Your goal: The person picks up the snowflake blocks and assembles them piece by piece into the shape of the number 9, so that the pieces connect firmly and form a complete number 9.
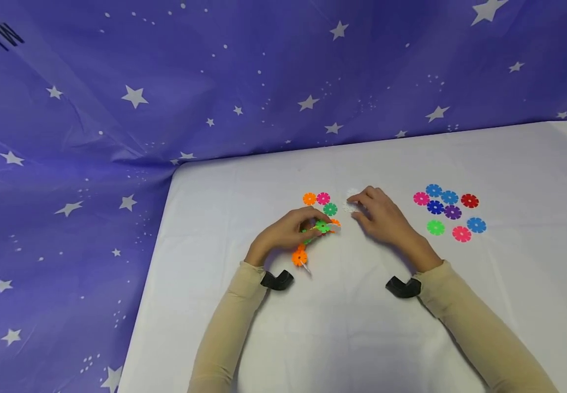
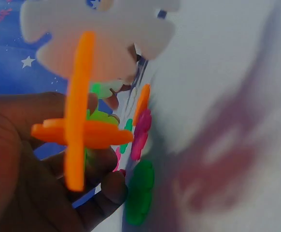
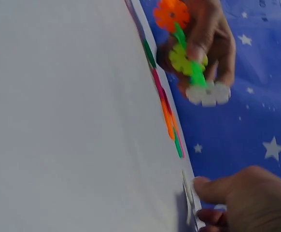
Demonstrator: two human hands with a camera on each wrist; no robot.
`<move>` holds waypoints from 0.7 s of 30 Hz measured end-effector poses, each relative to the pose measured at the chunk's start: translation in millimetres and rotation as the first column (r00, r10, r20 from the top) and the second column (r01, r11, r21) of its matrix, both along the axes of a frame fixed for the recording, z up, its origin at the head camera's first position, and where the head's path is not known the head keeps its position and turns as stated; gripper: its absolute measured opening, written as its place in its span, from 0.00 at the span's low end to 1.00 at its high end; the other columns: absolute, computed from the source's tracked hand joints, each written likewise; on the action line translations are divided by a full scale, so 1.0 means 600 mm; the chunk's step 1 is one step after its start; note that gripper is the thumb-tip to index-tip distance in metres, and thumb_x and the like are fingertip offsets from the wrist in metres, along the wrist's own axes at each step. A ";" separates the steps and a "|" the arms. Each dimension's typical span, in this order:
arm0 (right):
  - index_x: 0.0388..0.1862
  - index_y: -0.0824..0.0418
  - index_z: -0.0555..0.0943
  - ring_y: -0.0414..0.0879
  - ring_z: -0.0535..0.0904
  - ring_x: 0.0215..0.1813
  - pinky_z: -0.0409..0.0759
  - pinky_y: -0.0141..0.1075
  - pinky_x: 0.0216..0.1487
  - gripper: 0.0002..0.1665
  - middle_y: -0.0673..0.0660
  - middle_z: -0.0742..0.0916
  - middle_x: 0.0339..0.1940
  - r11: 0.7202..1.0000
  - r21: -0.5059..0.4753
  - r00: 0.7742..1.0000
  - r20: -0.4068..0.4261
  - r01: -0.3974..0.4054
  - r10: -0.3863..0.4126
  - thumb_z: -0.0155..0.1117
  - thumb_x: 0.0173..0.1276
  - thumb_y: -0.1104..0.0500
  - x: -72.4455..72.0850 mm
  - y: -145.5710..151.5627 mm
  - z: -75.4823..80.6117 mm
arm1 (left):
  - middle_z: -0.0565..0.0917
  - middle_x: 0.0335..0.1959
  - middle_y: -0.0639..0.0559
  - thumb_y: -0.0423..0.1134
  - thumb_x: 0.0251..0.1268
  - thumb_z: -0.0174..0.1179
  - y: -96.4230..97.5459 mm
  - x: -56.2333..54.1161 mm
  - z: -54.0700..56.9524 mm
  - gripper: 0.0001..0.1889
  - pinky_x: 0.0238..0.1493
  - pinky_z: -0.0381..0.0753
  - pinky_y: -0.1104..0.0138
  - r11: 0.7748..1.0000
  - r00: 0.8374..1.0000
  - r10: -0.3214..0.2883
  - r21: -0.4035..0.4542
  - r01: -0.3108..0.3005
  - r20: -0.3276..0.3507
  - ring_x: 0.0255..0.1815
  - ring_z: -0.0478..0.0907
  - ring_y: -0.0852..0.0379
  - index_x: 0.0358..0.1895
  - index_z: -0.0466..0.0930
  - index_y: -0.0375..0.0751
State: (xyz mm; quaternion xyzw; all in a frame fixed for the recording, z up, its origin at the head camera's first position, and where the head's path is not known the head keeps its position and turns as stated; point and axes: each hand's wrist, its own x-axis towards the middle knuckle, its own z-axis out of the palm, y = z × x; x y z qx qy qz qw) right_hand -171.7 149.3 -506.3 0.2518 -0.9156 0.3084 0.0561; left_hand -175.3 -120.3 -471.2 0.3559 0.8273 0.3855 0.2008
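In the head view my left hand (image 1: 290,228) pinches a chain of interlocking plastic snowflake discs (image 1: 299,258). The right wrist view shows this chain running from an orange disc (image 3: 172,15) through green and yellow-green pieces to a white disc (image 3: 208,95) at its end. Seen from the left wrist, two crossed orange discs (image 2: 75,133) stand close to the camera. My right hand (image 1: 382,214) reaches down at loose white discs (image 1: 348,208) lying on the cloth, thumb and fingers spread apart with the tips right at their edges.
Beside the left hand lie a loose orange disc (image 1: 309,198), a pink disc (image 1: 323,198) and a green disc (image 1: 330,209). Several blue, pink, red, purple and green discs (image 1: 435,207) are grouped right of the right hand. A starry purple curtain (image 1: 263,82) borders the white-covered table (image 1: 342,327).
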 end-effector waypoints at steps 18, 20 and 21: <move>0.45 0.61 0.81 0.52 0.75 0.40 0.73 0.47 0.43 0.19 0.58 0.80 0.40 0.999 0.023 0.998 0.038 0.042 -0.043 0.74 0.59 0.54 -0.006 0.004 -0.001 | 0.76 0.50 0.52 0.45 0.69 0.61 0.038 0.011 -0.027 0.15 0.50 0.74 0.65 0.988 0.975 0.083 -0.111 -0.107 -0.205 0.45 0.73 0.58 0.56 0.79 0.50; 0.46 0.62 0.80 0.50 0.75 0.35 0.73 0.43 0.39 0.20 0.57 0.81 0.37 0.998 -0.030 0.995 0.091 0.049 -0.046 0.74 0.59 0.55 -0.001 0.003 0.003 | 0.77 0.53 0.51 0.45 0.69 0.61 0.038 0.012 -0.027 0.16 0.55 0.74 0.65 0.989 0.973 0.098 -0.086 -0.117 -0.208 0.49 0.74 0.57 0.57 0.79 0.48; 0.46 0.63 0.79 0.48 0.74 0.33 0.73 0.40 0.36 0.20 0.56 0.81 0.35 0.996 -0.069 0.991 0.124 0.052 -0.043 0.74 0.59 0.56 0.002 0.002 0.005 | 0.77 0.54 0.51 0.45 0.69 0.60 0.037 0.012 -0.026 0.16 0.56 0.75 0.64 0.990 0.972 0.106 -0.070 -0.123 -0.208 0.50 0.74 0.57 0.57 0.79 0.47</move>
